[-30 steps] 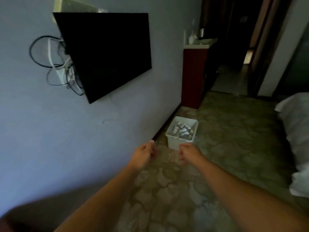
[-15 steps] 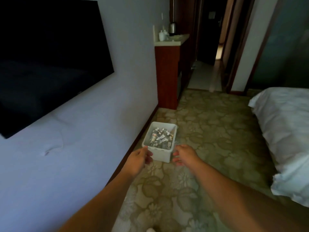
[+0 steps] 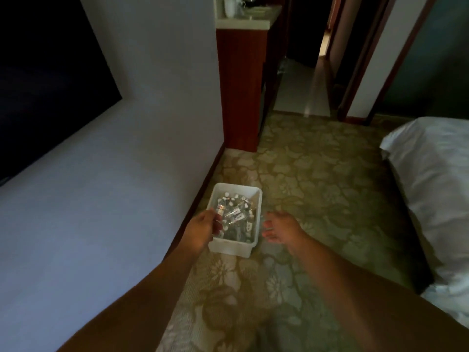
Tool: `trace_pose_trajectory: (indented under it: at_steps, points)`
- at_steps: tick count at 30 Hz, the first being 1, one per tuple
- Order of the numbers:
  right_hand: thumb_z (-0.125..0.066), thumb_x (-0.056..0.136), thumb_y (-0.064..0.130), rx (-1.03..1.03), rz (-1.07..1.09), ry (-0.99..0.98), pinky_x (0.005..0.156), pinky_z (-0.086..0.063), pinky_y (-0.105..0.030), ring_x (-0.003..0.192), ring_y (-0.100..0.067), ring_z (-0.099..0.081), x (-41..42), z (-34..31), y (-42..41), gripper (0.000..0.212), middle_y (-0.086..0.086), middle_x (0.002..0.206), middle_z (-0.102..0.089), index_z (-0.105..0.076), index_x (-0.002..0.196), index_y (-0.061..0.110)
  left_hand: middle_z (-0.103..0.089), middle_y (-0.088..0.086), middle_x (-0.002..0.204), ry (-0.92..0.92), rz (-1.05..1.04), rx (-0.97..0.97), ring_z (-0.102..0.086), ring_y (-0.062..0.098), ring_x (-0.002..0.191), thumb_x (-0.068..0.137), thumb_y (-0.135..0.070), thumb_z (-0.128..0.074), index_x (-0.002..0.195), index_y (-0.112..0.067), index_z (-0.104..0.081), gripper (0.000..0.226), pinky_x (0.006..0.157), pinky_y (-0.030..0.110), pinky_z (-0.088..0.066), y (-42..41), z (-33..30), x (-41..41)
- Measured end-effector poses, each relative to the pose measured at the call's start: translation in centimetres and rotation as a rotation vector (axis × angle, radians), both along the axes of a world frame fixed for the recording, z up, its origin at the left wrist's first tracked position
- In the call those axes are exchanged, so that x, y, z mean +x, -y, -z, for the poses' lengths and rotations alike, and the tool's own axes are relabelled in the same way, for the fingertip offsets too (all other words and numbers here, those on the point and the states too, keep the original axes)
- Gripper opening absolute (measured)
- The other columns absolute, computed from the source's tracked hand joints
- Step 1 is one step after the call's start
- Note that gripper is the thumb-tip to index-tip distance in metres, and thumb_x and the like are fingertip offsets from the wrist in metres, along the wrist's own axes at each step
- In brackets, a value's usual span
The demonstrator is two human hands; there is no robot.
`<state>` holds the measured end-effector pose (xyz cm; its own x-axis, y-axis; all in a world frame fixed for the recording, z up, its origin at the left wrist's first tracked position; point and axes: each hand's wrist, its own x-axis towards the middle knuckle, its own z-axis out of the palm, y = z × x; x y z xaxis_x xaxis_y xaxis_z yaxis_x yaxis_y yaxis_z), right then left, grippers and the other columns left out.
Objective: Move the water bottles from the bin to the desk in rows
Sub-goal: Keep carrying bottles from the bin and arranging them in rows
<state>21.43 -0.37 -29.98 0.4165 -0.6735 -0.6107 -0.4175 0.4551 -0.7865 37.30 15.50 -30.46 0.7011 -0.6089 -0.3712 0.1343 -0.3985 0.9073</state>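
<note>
A white plastic bin (image 3: pixel 229 247) stands on the patterned carpet beside the wall's skirting board. It holds several small clear water bottles (image 3: pixel 237 215) with white caps, lying jumbled. My left hand (image 3: pixel 203 228) reaches over the bin's left rim, fingers curled at the bottles; whether it grips one I cannot tell. My right hand (image 3: pixel 281 228) hovers just right of the bin, fingers apart and holding nothing.
A dark screen (image 3: pixel 45 80) hangs on the wall to the left. A red-brown cabinet (image 3: pixel 238 92) with a pale top, a white jug and a kettle stands behind the bin. A white-sheeted bed (image 3: pixel 431 189) fills the right side. A doorway (image 3: pixel 304 80) opens beyond.
The view has moved closer to the bin and tilted down. Both hands have advanced; the left hand now reaches over the bin's left rim and the right is beside its right wall.
</note>
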Motion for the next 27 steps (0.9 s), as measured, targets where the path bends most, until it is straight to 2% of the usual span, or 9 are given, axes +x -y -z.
trace_pose_trajectory:
  at_steps: [6,11,14,16,18,21,23,25,27]
  points:
    - [-0.050,0.101,0.024,0.049,0.007,-0.085,0.061,-0.050,-0.029,0.063,-0.020,-0.060,7.3,5.1,8.6,0.019,-0.005,0.080,-0.064,-0.058,0.085,0.015,-0.071,0.000,0.075,0.055,0.057,0.044,-0.065,0.017,0.073,0.102,-0.032,-0.046,0.086,-0.019,-0.071,0.032,0.068,0.032,-0.049,9.5,4.0,7.4]
    - [-0.055,0.100,0.021,0.102,-0.041,-0.178,0.070,-0.057,-0.035,0.077,-0.025,-0.065,13.8,12.3,16.5,0.018,-0.013,0.097,-0.068,-0.061,0.106,0.005,-0.069,0.001,0.080,-0.014,0.060,0.098,-0.065,0.017,0.076,0.105,-0.032,-0.044,0.091,-0.019,-0.068,0.030,0.069,0.033,-0.049,17.1,10.5,12.6]
    - [-0.053,0.101,0.023,0.137,-0.035,-0.175,0.060,-0.053,-0.029,0.068,-0.020,-0.062,17.7,16.6,21.1,0.019,-0.010,0.090,-0.066,-0.061,0.104,0.006,-0.067,0.005,0.083,-0.057,0.087,0.128,-0.064,0.017,0.076,0.105,-0.026,-0.044,0.093,-0.015,-0.065,0.026,0.069,0.031,-0.050,22.7,14.0,16.4]
    - [-0.052,0.101,0.025,0.162,-0.064,-0.197,0.061,-0.051,-0.030,0.068,-0.019,-0.060,19.7,19.9,22.9,0.018,-0.007,0.085,-0.063,-0.060,0.099,0.009,-0.065,0.005,0.082,-0.040,0.188,0.176,-0.062,0.014,0.072,0.105,-0.022,-0.045,0.090,-0.013,-0.062,0.024,0.064,0.027,-0.051,25.6,17.0,18.9]
    - [-0.052,0.100,0.025,0.199,-0.054,-0.230,0.062,-0.051,-0.031,0.068,-0.018,-0.061,21.3,23.6,24.2,0.017,-0.006,0.083,-0.064,-0.060,0.097,0.010,-0.067,0.004,0.085,0.042,0.309,0.280,-0.064,0.015,0.075,0.106,-0.027,-0.044,0.092,-0.016,-0.062,0.025,0.066,0.027,-0.053,27.7,20.9,21.2]
    - [-0.057,0.099,0.024,0.269,0.009,-0.254,0.067,-0.053,-0.031,0.076,-0.022,-0.063,24.6,30.0,26.7,0.016,-0.010,0.089,-0.065,-0.061,0.095,0.009,-0.068,0.006,0.095,0.068,0.318,0.372,-0.065,0.020,0.083,0.105,-0.028,-0.047,0.097,-0.018,-0.061,0.019,0.071,0.029,-0.053,31.8,27.9,25.7]
    - [-0.060,0.098,0.024,0.350,0.079,-0.260,0.065,-0.053,-0.030,0.078,-0.023,-0.062,26.9,34.6,28.1,0.016,-0.011,0.090,-0.064,-0.061,0.096,0.007,-0.065,0.000,0.099,0.074,0.280,0.432,-0.060,0.014,0.082,0.102,-0.027,-0.051,0.102,-0.019,-0.062,0.013,0.065,0.020,-0.048,34.5,32.7,28.4]
    - [-0.063,0.096,0.025,0.438,0.158,-0.257,0.064,-0.051,-0.029,0.075,-0.022,-0.061,28.6,39.9,28.7,0.021,-0.011,0.084,-0.064,-0.062,0.097,0.005,-0.062,-0.001,0.106,0.064,0.269,0.471,-0.056,0.012,0.089,0.100,-0.025,-0.055,0.120,-0.016,-0.062,0.024,0.061,0.015,-0.041,36.3,38.8,30.3]
    - [-0.065,0.094,0.023,0.476,0.222,-0.231,0.069,-0.053,-0.031,0.073,-0.022,-0.062,30.5,45.4,29.6,0.020,-0.011,0.081,-0.065,-0.064,0.094,0.003,-0.064,0.003,0.118,0.036,0.279,0.505,-0.060,0.015,0.097,0.097,-0.021,-0.060,0.128,-0.013,-0.060,0.032,0.063,0.018,-0.043,38.2,44.6,31.6]
